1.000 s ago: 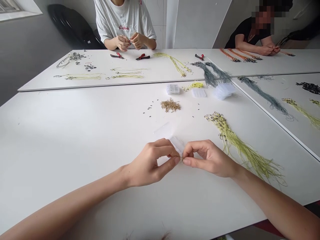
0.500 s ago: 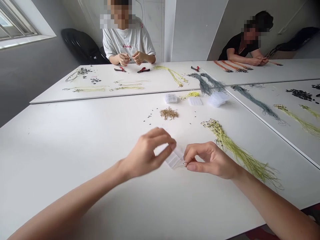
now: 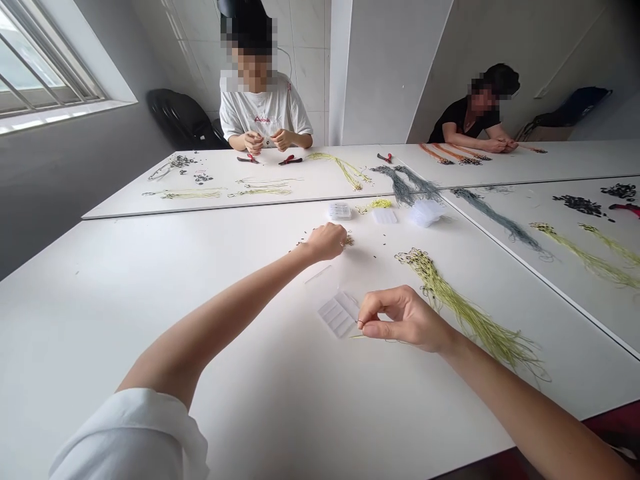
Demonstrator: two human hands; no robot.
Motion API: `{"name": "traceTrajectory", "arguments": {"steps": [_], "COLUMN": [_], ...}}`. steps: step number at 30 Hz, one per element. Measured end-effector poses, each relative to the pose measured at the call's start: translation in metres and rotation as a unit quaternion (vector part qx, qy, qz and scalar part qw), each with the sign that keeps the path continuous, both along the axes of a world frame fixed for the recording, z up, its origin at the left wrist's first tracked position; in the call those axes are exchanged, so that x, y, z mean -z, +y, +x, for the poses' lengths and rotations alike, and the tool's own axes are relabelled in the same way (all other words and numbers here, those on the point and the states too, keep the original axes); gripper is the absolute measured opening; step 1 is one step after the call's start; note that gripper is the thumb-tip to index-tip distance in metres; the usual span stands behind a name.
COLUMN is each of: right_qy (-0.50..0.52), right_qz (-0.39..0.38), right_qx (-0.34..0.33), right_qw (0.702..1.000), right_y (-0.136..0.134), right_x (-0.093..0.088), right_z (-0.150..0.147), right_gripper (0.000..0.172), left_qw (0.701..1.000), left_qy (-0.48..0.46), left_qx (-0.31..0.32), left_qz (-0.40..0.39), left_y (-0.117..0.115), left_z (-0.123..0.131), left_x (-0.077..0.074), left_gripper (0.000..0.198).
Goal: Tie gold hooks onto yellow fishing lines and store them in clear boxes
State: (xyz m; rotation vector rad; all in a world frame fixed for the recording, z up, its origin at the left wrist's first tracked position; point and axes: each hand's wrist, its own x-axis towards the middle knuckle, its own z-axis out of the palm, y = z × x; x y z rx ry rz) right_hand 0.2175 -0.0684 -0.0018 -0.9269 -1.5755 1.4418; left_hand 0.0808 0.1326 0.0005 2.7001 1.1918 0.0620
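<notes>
The right hand [image 3: 407, 321] pinches a thin green line [image 3: 358, 336] between thumb and forefinger, just beside a clear plastic compartment box [image 3: 339, 314] on the white bench [image 3: 150, 347]; the left hand [image 3: 326, 241] sits curled by a small brass heap [image 3: 347, 241] (whether its grip holds anything is hidden).

Left hand [image 3: 326, 241] now at the pile of brass pins [image 3: 347, 241]

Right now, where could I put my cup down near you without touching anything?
There's bare white tabletop left of the left hand, and another patch below the clear plastic compartment box, between both forearms. It's crowded ahead around the brass pieces, small black beads and plastic boxes, and by the yellow-green cords beside the right hand.
</notes>
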Motion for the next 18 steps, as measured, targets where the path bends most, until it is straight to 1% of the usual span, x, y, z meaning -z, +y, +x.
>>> {"name": "traceTrajectory", "arguments": {"steps": [2, 4, 8, 12, 16, 18], "right_qy": [-0.001, -0.002, -0.003, -0.011, -0.014, -0.017], "right_qz": [0.001, 0.002, 0.012, 0.023, 0.034, 0.039], "right_qx": [0.004, 0.006, 0.015, 0.042, 0.076, 0.086], "right_qw": [1.0, 1.0, 1.0, 0.999, 0.996, 0.995], "right_y": [-0.001, -0.001, 0.0, 0.002, 0.004, 0.006], "right_x": [0.0, 0.0, -0.001, -0.003, -0.002, -0.001], "right_z": [0.001, 0.001, 0.001, 0.002, 0.005, 0.006], "right_gripper": [0.009, 0.009, 0.009, 0.009, 0.01, 0.01], "left_qw": [1.0, 0.999, 0.998, 0.998, 0.997, 0.995], "left_qy": [0.026, 0.046, 0.058, 0.037, -0.006, -0.023], "left_qx": [-0.013, -0.018, -0.002, 0.038, 0.077, 0.091], "left_qz": [0.002, 0.003, 0.007, 0.014, 0.026, 0.028], "left_y": [0.0, 0.001, 0.0, -0.002, -0.003, -0.004], "left_z": [0.003, 0.004, 0.001, -0.007, -0.016, -0.021], "left_x": [0.004, 0.008, 0.012, 0.011, 0.009, 0.009], "left_gripper": [0.025, 0.026, 0.026, 0.026, 0.017, 0.02]}}
